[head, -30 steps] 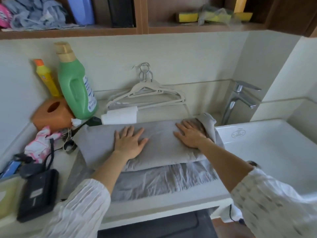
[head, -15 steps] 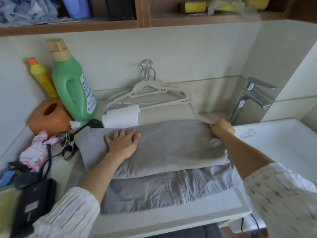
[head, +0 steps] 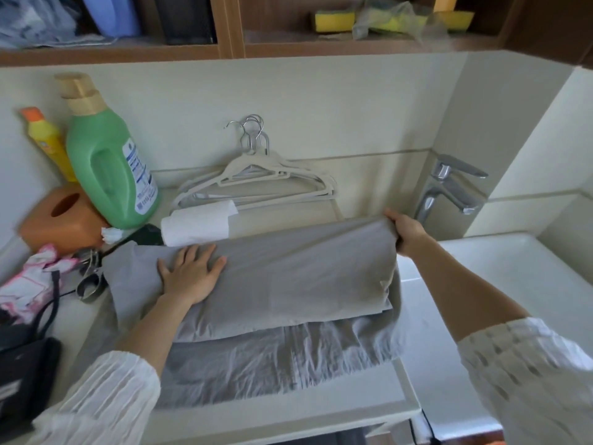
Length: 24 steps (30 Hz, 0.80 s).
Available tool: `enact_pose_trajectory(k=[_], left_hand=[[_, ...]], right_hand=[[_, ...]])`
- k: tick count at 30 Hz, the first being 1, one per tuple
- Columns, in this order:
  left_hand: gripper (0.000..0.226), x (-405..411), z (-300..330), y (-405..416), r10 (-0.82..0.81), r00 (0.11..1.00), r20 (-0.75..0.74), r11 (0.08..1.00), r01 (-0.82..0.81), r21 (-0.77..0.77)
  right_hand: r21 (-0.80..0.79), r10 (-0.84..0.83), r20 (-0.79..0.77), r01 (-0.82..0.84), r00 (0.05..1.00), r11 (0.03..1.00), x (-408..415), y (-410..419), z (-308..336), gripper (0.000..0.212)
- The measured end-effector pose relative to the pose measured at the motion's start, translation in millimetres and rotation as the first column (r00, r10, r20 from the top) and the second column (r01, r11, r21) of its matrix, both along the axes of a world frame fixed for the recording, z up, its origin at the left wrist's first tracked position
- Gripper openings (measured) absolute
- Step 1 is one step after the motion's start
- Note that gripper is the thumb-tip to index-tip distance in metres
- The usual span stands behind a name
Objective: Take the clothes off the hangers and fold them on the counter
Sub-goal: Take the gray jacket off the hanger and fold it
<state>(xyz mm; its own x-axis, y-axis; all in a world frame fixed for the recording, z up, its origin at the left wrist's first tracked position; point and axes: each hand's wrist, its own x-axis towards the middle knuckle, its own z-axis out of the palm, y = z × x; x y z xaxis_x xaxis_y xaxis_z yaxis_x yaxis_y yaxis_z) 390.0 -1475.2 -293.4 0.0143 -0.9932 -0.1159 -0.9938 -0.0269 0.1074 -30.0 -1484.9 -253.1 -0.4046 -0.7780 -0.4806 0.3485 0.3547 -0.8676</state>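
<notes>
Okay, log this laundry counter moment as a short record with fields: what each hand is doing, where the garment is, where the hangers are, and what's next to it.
left hand: left hand pressed flat, fingers spread, on the grey garment
right hand: right hand gripping the garment's right end, lifted off the counter
garment: folded lengthwise, lying on the counter over another grey cloth
hangers: empty hangers stacked against the back wall
left of garment: green detergent bottle, paper roll
right of garment: sink with tap

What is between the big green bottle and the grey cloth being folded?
In the head view, a white paper roll lies between the green bottle and the grey cloth, with something dark beside it.
</notes>
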Motion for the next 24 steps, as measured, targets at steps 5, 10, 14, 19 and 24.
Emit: enact_pose_trajectory(k=[5,10,14,19,24], left_hand=[[0.060,-2.7,-1.8,-3.8,0.005,1.000,0.000,1.000,-0.005,-0.001],[0.048,7.1,16.1,-1.8,0.000,1.000,0.030,0.992,0.004,-0.129],[0.049,48.2,18.2,2.9,0.127,0.987,0.096,0.987,-0.116,-0.107],[0.059,75.3,-6.3,18.6,0.201,0.976,-0.084,0.979,-0.204,-0.021],[0.063,72.8,2.8,22.2,0.266,0.963,-0.048,0.963,-0.264,0.051]], right_hand=[[0.043,-0.068,-0.153,0.075,0.986,0.996,-2.9,1.9,-3.1,0.023],[0.192,0.110,-0.864,0.120,0.492,0.974,6.4,6.0,-1.0,0.034],[-0.072,-0.020,-0.969,-0.206,0.247,0.976,74.8,-5.6,25.8,0.042],[0.588,0.604,-0.794,-0.344,-0.071,0.732,93.9,7.7,-20.0,0.068],[0.692,0.685,-0.599,-0.161,0.416,0.703,35.1,16.8,-47.1,0.085]])
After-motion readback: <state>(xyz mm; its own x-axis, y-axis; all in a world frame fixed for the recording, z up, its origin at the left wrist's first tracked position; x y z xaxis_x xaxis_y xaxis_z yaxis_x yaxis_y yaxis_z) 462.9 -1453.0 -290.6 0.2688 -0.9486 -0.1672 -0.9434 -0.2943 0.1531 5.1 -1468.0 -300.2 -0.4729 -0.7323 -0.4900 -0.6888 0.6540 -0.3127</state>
